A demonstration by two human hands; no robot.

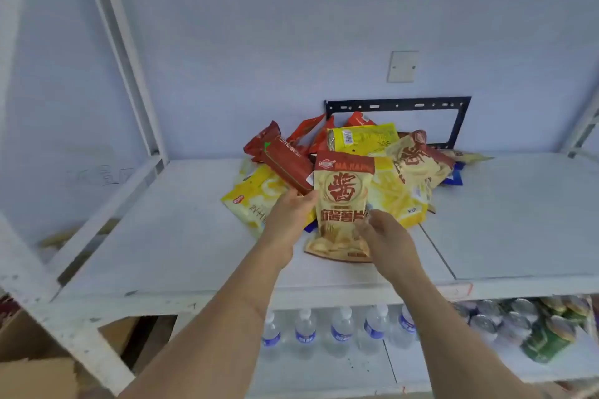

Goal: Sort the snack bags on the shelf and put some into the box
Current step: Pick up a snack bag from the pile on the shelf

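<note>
Cardboard box (35,376) sat low at far left, under the white shelf (181,236). Left hand (288,214) gripped a dark red snack bag (287,163), holding it tilted over a yellow bag (251,201) in the pile. Beige chip bag (342,204) stood upright in front of the pile, its bottom at the shelf; right hand (385,233) pinched its right edge with curled fingers. More red and yellow bags were heaped behind. Water bottles (340,327) and cans (525,321) sat on the lower shelf, right.
</note>
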